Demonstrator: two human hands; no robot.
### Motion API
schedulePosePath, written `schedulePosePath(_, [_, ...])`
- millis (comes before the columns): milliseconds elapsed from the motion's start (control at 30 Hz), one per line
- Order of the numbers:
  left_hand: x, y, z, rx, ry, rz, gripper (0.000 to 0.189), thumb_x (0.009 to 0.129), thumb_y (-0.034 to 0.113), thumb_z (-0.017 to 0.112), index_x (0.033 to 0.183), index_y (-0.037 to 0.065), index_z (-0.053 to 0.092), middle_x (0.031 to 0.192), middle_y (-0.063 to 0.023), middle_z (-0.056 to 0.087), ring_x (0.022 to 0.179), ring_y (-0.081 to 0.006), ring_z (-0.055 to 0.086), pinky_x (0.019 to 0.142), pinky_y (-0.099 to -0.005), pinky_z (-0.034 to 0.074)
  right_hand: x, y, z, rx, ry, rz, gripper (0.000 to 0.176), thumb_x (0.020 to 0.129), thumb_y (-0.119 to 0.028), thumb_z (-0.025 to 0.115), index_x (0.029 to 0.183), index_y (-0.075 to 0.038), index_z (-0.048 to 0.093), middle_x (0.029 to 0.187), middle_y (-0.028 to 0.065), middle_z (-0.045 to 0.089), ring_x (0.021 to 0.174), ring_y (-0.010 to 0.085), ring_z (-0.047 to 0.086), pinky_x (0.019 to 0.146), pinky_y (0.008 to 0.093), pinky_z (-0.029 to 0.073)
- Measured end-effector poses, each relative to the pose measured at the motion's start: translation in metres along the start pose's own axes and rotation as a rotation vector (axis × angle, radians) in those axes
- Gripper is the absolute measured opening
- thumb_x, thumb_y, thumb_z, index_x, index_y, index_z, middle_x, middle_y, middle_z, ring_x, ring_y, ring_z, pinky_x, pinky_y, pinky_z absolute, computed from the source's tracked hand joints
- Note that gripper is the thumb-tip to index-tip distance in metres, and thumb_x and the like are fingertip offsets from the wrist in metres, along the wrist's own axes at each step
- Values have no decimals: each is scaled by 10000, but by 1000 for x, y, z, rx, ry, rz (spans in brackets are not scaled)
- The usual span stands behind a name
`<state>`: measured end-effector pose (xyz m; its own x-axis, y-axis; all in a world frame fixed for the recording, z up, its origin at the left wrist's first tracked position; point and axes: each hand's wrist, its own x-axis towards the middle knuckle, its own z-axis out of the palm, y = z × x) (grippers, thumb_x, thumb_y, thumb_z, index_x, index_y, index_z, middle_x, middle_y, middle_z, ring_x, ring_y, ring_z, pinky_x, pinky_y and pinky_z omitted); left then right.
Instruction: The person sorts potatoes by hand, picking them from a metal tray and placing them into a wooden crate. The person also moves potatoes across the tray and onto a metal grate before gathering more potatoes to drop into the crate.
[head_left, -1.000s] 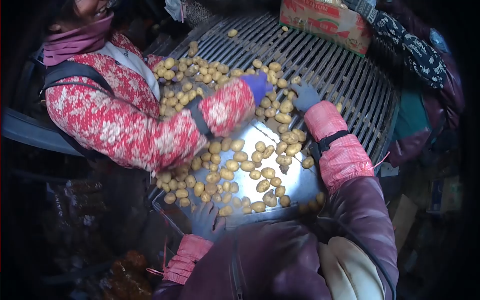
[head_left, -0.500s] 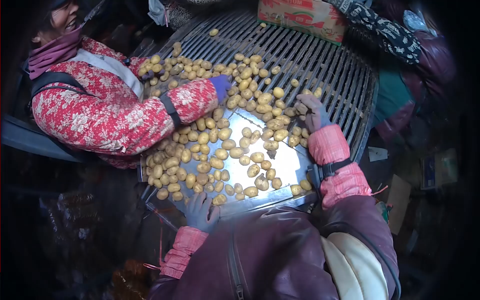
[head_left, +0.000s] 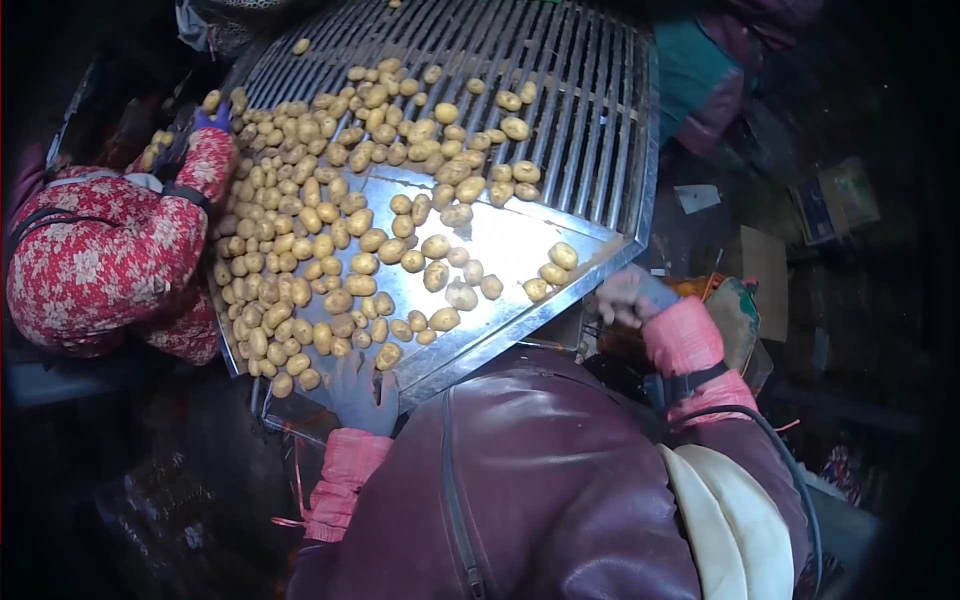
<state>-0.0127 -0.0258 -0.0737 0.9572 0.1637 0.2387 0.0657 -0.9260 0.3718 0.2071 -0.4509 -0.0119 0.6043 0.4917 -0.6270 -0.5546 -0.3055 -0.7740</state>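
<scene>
Many small yellow potatoes (head_left: 300, 250) lie on a shiny metal sheet (head_left: 520, 235) below a slatted metal grate (head_left: 570, 70). My left hand (head_left: 362, 395), in a grey-blue glove, rests with fingers spread on the sheet's near edge, touching the nearest potatoes. My right hand (head_left: 628, 295), also gloved, hangs just off the sheet's right corner. Its fingers are curled shut and seem to hold potatoes, though the blur hides most of them. Two loose potatoes (head_left: 555, 262) lie on the sheet close to that hand.
A co-worker in a red flowered jacket (head_left: 100, 260) stands at the left, a purple-gloved hand (head_left: 212, 120) among the potatoes. Another person in teal (head_left: 690, 80) stands behind the grate. Cardboard boxes (head_left: 835, 195) and scraps lie on the dark floor at right.
My right hand left the potatoes at the grate and swung right, off the sheet's corner. The co-worker's arm drew back to the left. My view turned; the red cardboard box is out of sight.
</scene>
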Motion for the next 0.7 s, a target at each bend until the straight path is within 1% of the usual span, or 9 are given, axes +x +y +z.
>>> schedulePosePath(67, [-2,0,1,23,12,0,353,824,222,691,1102,8,646,1243,-211,565,1181,-409,511,992,-556,384,3,34,10,-148,19,269,244,889,-271,709,833,-37,670,687,55,658,419,81,470,395,240,336])
schedulePosePath(133, [7,5,-7,-53,-127,-47,361,836,234,678,1116,9,641,1252,-210,564,1185,-410,506,997,-555,383,37,120,2,125,-3,22,267,906,-288,698,1011,-43,683,886,59,711,596,83,595,473,224,413])
schedulePosePath(200, [7,6,-12,-28,-120,-66,371,844,246,668,1124,6,634,1259,-209,562,1190,-414,500,1000,-554,382,43,74,50,261,243,-63,363,903,-245,701,1210,-60,646,1096,45,694,853,115,652,626,243,505])
schedulePosePath(233, [0,6,-5,29,-61,-43,375,847,252,663,1126,3,630,1261,-209,561,1192,-417,497,1000,-553,381,45,68,52,277,187,-15,518,873,-163,709,1358,-70,554,1302,78,613,1141,195,605,840,336,561])
schedulePosePath(333, [3,0,-14,47,-44,-45,394,851,261,663,1138,-5,620,1280,-210,556,1208,-429,484,1011,-553,375,47,63,68,505,223,-166,563,901,-112,641,1433,-78,461,1373,80,568,1203,245,584,936,396,527])
schedulePosePath(400, [-1,7,-6,6,-77,-49,408,856,256,666,1167,-2,615,1302,-212,548,1227,-432,476,1023,-547,370,50,76,56,446,236,-101,528,919,-73,582,1432,-72,460,1397,89,548,1236,266,565,974,446,504])
schedulePosePath(533, [-8,2,5,23,-32,1,417,861,249,673,1206,21,621,1291,-213,562,1220,-432,494,1022,-537,383,55,79,51,146,217,33,518,935,-86,549,1444,-81,449,1358,58,564,1152,216,591,865,460,544])
schedulePosePath(600, [-14,-14,17,41,56,33,416,858,260,680,1198,26,627,1263,-215,577,1195,-430,510,1013,-537,392,30,47,80,245,155,-9,487,935,-147,580,1404,-65,473,1302,53,584,1075,169,606,711,377,569])
schedulePosePath(700, [-7,-7,-2,-24,-19,-22,439,844,273,700,1208,39,623,1230,-216,596,1187,-428,520,1025,-532,390,28,20,49,-231,-343,184,210,909,-226,675,1047,-67,675,886,39,688,819,158,681,607,304,554])
